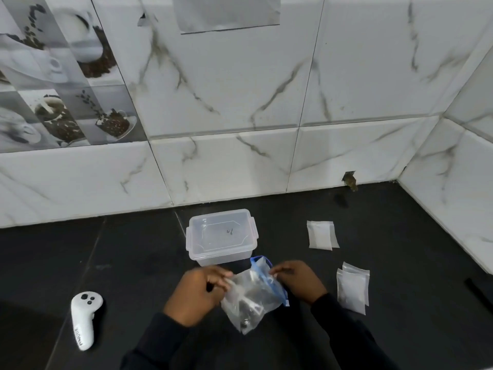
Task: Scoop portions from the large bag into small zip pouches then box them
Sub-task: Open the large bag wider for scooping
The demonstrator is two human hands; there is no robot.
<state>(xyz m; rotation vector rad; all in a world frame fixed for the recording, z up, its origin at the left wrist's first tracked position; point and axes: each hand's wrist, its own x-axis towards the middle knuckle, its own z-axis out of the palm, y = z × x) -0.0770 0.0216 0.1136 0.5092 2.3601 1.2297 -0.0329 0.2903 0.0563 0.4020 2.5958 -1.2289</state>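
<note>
A large clear bag (253, 297) with a blue zip strip lies on the dark counter in front of me, dark contents showing near its bottom. My left hand (196, 293) pinches its left top edge. My right hand (297, 280) pinches the right top edge at the blue strip. Just behind the bag stands a clear plastic box (222, 237) with a lid on it. Small zip pouches (321, 235) lie to the right near the wall, and more small pouches (352, 288) lie at the near right.
A white hand controller (84, 319) lies on the counter at the near left. White marble-look tiled walls (240, 161) close off the back and right side of the dark counter (138, 249). A dark object edge (477, 288) shows at the far right.
</note>
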